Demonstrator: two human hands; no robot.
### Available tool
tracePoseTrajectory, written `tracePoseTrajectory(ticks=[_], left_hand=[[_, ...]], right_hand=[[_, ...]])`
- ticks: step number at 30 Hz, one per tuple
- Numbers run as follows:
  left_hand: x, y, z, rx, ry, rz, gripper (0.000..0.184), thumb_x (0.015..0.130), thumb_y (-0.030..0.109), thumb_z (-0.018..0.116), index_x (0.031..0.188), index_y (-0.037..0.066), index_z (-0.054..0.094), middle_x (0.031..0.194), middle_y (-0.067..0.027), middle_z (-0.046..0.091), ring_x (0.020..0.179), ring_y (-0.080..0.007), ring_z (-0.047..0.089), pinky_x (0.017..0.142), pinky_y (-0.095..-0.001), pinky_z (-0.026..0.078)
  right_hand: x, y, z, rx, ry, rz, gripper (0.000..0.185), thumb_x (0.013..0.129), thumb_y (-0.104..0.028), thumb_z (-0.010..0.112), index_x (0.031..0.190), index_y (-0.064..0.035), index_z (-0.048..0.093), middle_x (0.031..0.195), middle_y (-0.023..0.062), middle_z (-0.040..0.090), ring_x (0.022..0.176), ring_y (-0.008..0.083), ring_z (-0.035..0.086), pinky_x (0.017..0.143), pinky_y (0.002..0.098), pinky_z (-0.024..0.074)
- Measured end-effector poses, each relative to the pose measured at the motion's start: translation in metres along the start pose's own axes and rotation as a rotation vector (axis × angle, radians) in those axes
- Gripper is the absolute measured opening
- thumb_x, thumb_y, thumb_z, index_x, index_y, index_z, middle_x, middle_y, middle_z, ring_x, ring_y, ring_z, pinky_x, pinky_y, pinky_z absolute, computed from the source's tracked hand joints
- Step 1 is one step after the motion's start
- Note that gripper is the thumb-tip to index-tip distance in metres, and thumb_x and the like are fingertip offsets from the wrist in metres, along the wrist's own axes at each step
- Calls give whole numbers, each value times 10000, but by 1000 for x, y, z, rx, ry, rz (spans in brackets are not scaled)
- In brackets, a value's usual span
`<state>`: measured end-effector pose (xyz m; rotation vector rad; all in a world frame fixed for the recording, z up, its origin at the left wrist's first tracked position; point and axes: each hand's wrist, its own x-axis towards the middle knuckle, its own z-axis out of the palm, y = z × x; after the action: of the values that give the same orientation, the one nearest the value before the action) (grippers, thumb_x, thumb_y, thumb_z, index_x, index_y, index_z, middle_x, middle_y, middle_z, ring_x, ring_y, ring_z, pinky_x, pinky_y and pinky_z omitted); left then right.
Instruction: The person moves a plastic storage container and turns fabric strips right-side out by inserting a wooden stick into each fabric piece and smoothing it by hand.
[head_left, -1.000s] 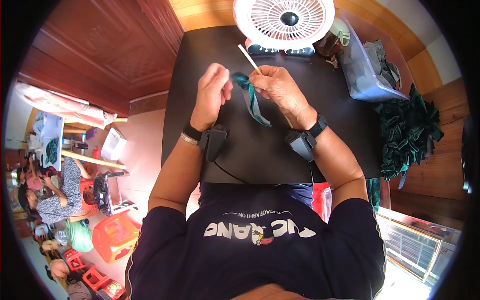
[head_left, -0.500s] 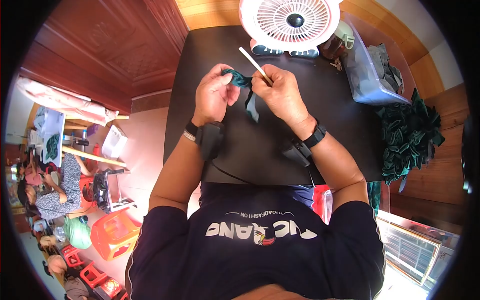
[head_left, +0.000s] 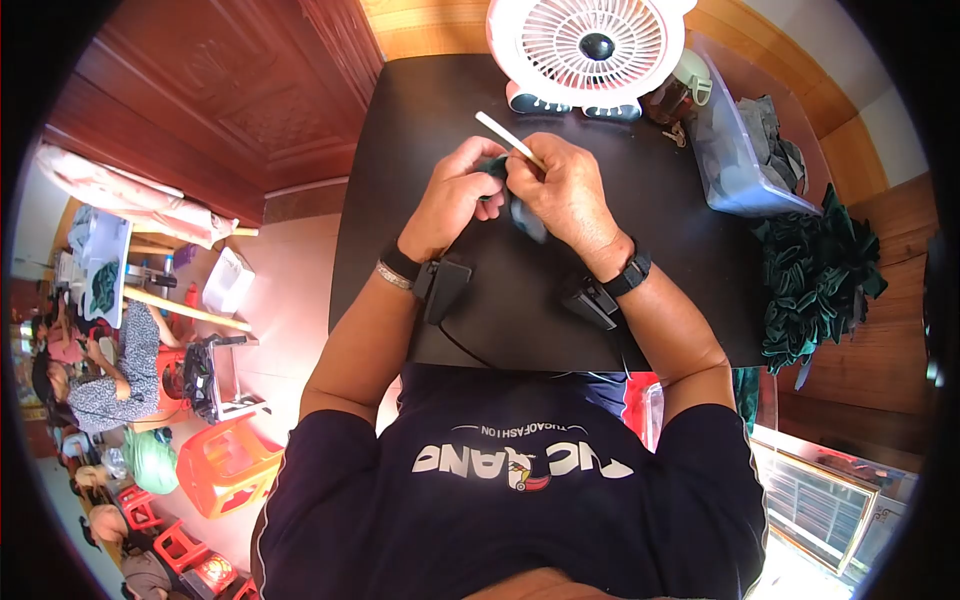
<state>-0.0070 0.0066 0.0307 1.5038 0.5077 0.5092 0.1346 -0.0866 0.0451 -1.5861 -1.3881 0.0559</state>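
Note:
Over the black table, my left hand (head_left: 458, 200) is closed on a dark green velvet strip (head_left: 494, 166), most of it hidden by the fingers. My right hand (head_left: 562, 188) touches the same strip at its fingertips, close beside the left. Between its thumb and fingers it also grips a thin white stick (head_left: 497, 128), which points up and to the left. A greyish loose end of the strip (head_left: 527, 222), blurred, hangs below the right fingers. Both wrists wear black bands with small black devices.
A white and pink fan (head_left: 597, 47) stands at the table's (head_left: 420, 110) far edge. To its right are a lidded jar (head_left: 672, 95) and a clear bin (head_left: 740, 170) with grey cloth. Bunched green velvet pieces (head_left: 815, 280) hang at the right edge. Seated people and red stools are at left.
My left hand has moved right and slightly down, closer to the right hand, covering more of the velvet strip. The white stick has tilted flatter. The loose end has swung right.

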Motion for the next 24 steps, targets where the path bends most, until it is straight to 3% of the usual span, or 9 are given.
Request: tracePoseTrajectory(ticks=[4,7,8,11,12,16,17,20,24], left_hand=[[0,9,-13,21,119,24,226,785,92,513,965,1,614,694,-67,617,567,-111,542,527,-225,421],[1,4,-28,-120,250,128,169,782,83,507,874,3,625,695,-74,622,562,-116,541,523,-229,415],[3,1,-32,-176,292,134,169,782,79,497,879,13,619,695,-80,623,556,-127,539,515,-229,407],[5,-4,-47,-305,491,207,177,778,72,494,892,23,619,729,-87,633,587,-137,555,542,-240,417],[6,-3,-50,-249,547,202,182,844,136,484,903,33,623,801,-93,645,669,-152,587,596,-259,440],[1,7,-20,-190,106,52,359,964,328,421,968,33,625,893,-70,648,832,-180,633,719,-295,483],[1,6,-11,-284,-12,-27,313,956,287,453,1011,24,614,884,-58,640,840,-179,640,738,-306,491],[-1,4,3,-279,-66,-60,212,893,161,511,1029,24,597,848,-50,622,752,-159,623,675,-278,484],[-2,9,-11,-105,-1,-1,225,842,114,499,1005,5,610,816,-45,604,644,-99,550,555,-209,426]], right_hand=[[3,-3,-5,-3,-25,78,103,769,-102,637,722,-28,583,666,155,594,597,332,604,566,417,477],[0,-5,0,18,7,47,103,765,-103,643,726,-27,585,669,154,593,606,330,607,567,416,478],[1,-7,-3,35,-44,77,101,767,-109,652,740,-30,596,686,155,600,621,335,609,580,413,484],[2,-2,-5,-11,75,43,96,774,-111,652,750,-35,599,710,150,609,633,333,614,595,410,490],[6,0,-7,-35,117,-14,74,782,-101,646,772,-40,605,724,146,614,636,334,615,598,408,492],[7,3,-6,-71,59,-163,37,788,-96,649,807,-71,629,768,96,626,641,313,628,574,387,506],[4,-1,-5,-89,52,-188,32,789,-95,650,809,-76,633,775,87,627,643,307,631,574,386,509],[-2,-3,-3,-121,17,-218,27,792,-93,651,814,-84,640,789,74,630,648,301,637,574,386,515],[-1,2,0,-90,-22,-141,67,800,-121,665,827,-66,638,796,87,632,676,323,635,597,402,507]])
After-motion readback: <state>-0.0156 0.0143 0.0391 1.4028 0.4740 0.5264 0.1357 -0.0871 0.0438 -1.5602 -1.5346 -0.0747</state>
